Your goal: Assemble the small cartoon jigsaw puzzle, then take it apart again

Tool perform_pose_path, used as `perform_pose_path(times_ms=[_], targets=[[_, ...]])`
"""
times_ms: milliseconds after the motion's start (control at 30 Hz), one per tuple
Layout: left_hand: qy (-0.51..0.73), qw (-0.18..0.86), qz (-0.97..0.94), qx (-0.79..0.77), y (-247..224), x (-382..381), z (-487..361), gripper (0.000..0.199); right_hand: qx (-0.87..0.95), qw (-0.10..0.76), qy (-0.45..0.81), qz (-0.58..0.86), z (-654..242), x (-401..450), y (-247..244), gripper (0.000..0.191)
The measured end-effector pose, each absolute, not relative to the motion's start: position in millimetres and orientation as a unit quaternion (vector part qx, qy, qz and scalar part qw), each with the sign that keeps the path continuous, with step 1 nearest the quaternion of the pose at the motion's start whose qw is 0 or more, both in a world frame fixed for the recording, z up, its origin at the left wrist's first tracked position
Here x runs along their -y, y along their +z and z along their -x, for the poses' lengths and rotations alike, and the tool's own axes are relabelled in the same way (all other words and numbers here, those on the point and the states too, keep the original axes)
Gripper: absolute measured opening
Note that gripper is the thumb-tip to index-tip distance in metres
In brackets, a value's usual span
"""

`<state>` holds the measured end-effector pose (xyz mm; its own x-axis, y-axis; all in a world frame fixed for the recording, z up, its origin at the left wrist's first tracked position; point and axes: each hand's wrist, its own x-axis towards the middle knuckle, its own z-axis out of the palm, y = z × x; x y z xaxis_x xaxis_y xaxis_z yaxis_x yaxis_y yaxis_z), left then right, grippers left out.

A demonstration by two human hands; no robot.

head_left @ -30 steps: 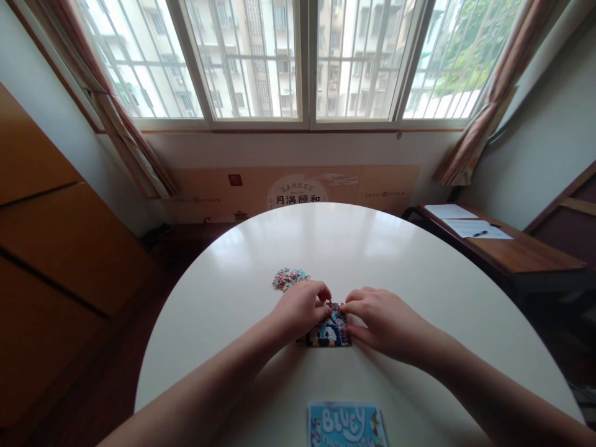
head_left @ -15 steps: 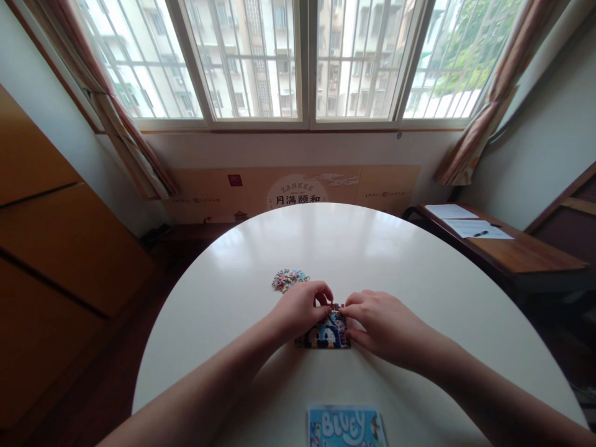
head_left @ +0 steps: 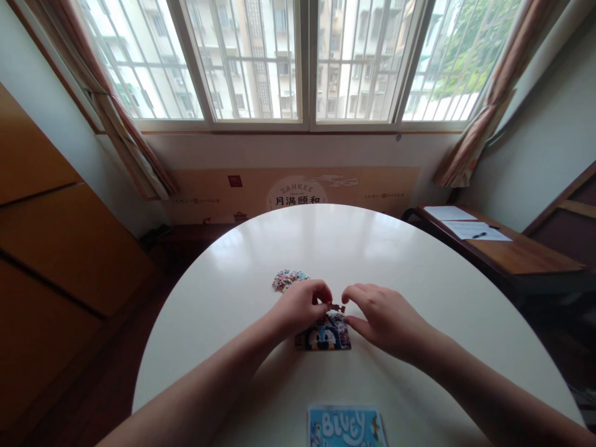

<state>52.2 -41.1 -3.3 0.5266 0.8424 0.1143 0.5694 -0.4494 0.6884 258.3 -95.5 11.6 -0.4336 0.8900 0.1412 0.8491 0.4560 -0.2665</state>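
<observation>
A partly joined jigsaw puzzle (head_left: 325,339) with a blue dog's face lies flat on the white round table (head_left: 223,285). Just above its far edge is a short strip of dark reddish puzzle pieces (head_left: 336,307). My left hand (head_left: 303,304) pinches the strip's left end between thumb and fingers, covering part of the puzzle. At the right end, my right hand (head_left: 384,315) has its thumb and forefinger apart, with nothing seen between them. Beyond my left hand sits a heap of loose puzzle pieces (head_left: 285,279), partly hidden by that hand.
A blue box or card lettered "BLUEY" (head_left: 345,427) lies at the near edge of view. On the right stands a wooden side table (head_left: 526,256) with papers (head_left: 472,230) and a dark pen (head_left: 479,234). A printed panel (head_left: 200,186) stands below the window.
My right hand has let go of the pieces, and its thumb and fingers have spread apart. The strip now shows raised in my left hand, which has barely moved.
</observation>
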Motion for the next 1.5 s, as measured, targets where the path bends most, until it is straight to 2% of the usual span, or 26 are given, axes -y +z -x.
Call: perform_pose_path(times_ms=[100,200,400,533,700,1000,1167,1333,1400,1500], targets=[[0.245,0.31,-0.819,-0.417,-1,41,-52,0.006,0.834,0.152,0.081,0.524,-260,92,8,0.026],[0.252,0.32,-0.819,-0.404,2,42,-52,0.007,0.83,0.158,0.078,0.529,-261,90,8,0.017],[0.269,0.351,-0.798,-0.41,6,40,-50,0.006,0.83,0.177,0.074,0.523,-261,89,11,0.019],[0.327,0.367,-0.739,-0.461,16,19,-26,0.01,0.829,0.195,0.082,0.518,-262,89,9,0.018],[0.412,0.258,-0.653,-0.581,15,-21,24,0.014,0.827,0.197,0.083,0.519,-267,87,7,0.018],[0.345,0.264,-0.674,-0.598,-12,-29,24,0.016,0.825,0.214,0.072,0.519,-273,87,13,0.017],[0.297,0.163,-0.696,-0.633,-9,-27,25,0.015,0.82,0.223,0.09,0.519,-269,89,11,0.015],[0.323,0.09,-0.72,-0.608,8,-15,18,0.022,0.809,0.263,0.114,0.513,-268,86,11,0.015],[0.324,0.1,-0.76,-0.554,18,-1,4,0.021,0.799,0.286,0.129,0.513,-267,85,11,0.015],[0.3,0.176,-0.82,-0.454,29,27,-21,0.021,0.789,0.318,0.133,0.508,-265,84,10,0.015]])
